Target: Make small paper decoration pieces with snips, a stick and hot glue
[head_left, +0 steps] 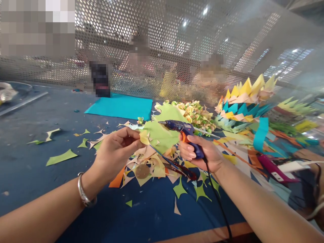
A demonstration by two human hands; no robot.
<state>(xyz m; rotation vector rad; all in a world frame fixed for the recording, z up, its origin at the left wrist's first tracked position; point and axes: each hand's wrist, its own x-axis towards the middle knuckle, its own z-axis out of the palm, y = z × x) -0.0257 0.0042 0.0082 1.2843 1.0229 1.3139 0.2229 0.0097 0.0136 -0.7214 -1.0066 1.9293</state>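
Observation:
Between the thumb and fingers of my left hand (pixel 120 148) is a small pale yellow paper piece (pixel 144 137), curled like a petal. My right hand (pixel 199 152) grips a dark blue glue gun (pixel 183 127) with an orange trigger, and its nozzle points left toward the paper piece. Under both hands lies a light green paper sheet (pixel 164 135) with curved cut edges. Scissors (pixel 182 168) with dark red handles rest on the scraps below the gun. Beyond the gun sits a heap of small folded paper flowers (pixel 196 114).
A turquoise paper sheet (pixel 121 106) lies toward the back. Layered spiky paper rings (pixel 245 104) stand at the right, near a magenta power strip (pixel 277 170). The gun's black cord (pixel 216 199) runs over the table's front edge. Green scraps (pixel 62 157) are scattered left; a perforated metal screen (pixel 164 44) rises behind.

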